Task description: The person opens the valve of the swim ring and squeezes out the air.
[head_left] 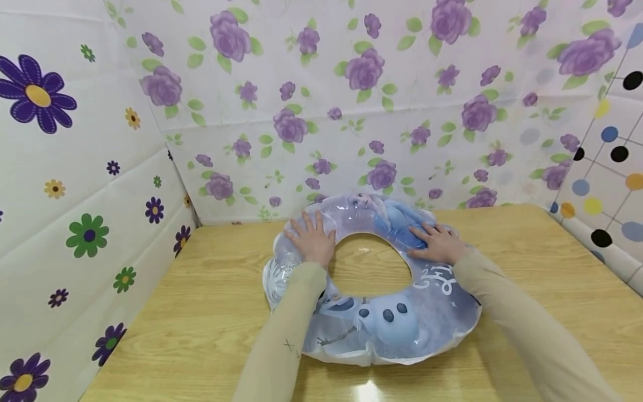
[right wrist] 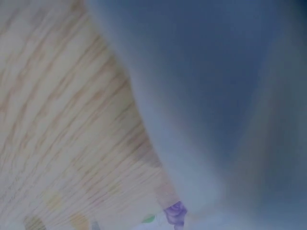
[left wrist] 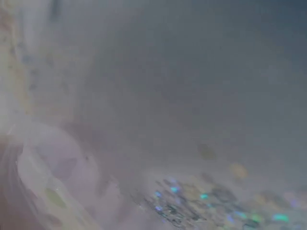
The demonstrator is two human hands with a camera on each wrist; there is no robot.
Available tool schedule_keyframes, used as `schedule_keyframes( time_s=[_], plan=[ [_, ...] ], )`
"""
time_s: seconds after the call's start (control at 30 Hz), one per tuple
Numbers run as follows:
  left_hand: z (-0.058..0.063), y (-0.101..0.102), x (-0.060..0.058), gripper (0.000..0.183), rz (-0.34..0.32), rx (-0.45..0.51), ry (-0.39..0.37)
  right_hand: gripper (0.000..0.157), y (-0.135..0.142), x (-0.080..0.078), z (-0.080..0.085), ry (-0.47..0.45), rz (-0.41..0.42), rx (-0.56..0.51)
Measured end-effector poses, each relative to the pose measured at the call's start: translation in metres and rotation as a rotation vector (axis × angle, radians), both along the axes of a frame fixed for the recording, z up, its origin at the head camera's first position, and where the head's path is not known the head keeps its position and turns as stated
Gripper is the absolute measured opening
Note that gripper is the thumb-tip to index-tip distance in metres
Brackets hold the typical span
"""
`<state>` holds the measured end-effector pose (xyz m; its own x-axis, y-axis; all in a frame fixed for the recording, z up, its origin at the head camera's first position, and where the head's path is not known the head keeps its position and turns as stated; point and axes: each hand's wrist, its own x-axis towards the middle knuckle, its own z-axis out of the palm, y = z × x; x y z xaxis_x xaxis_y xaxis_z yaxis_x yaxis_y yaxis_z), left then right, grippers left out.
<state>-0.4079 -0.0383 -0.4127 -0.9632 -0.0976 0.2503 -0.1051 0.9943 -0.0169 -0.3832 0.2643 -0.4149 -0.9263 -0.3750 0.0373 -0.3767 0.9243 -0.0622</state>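
An inflated swim ring (head_left: pixel 372 329), pale purple with a snowman, a blue-dressed figure and white lettering, lies flat on the wooden table (head_left: pixel 216 312). On its upper left part my left hand (head_left: pixel 313 239) rests with fingers spread. My right hand (head_left: pixel 439 244) lies on the right side of the ring, over the figure's blue dress, fingers extended toward the hole. The left wrist view is mostly filled by the ring's blurred surface, with shiny glitter (left wrist: pixel 192 206) low in it. In the right wrist view the ring's bluish side (right wrist: pixel 192 96) curves beside the wood grain.
A white cloth with purple roses (head_left: pixel 291 125) hangs behind the table. To the left is a cloth with colourful daisies (head_left: pixel 87 234), to the right one with coloured dots (head_left: pixel 610 134). Both long sleeves (head_left: pixel 281 335) reach in from the front edge.
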Motion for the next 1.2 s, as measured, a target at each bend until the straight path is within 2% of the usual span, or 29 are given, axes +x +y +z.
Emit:
schedule_keyframes(
  time_s=[0.2,0.4,0.6,0.93,1.2],
  plan=[
    [-0.009,0.001,0.0,0.069,-0.006,-0.016,-0.023,0.078,0.001,-0.001,0.0,0.017,-0.007,-0.005],
    [-0.008,-0.001,-0.001,0.066,-0.021,0.049,-0.085,0.079,-0.001,-0.002,0.003,0.013,-0.014,0.004],
    [-0.008,-0.001,0.0,0.066,-0.026,0.067,-0.135,0.079,-0.003,-0.003,0.004,-0.007,-0.014,0.016],
    [-0.01,0.002,-0.007,0.067,-0.024,0.068,-0.202,0.078,-0.004,-0.005,0.014,-0.09,-0.017,0.05],
    [-0.01,0.002,-0.004,0.067,-0.026,0.087,-0.218,0.079,-0.005,-0.007,0.017,-0.137,-0.018,0.063]
  ],
)
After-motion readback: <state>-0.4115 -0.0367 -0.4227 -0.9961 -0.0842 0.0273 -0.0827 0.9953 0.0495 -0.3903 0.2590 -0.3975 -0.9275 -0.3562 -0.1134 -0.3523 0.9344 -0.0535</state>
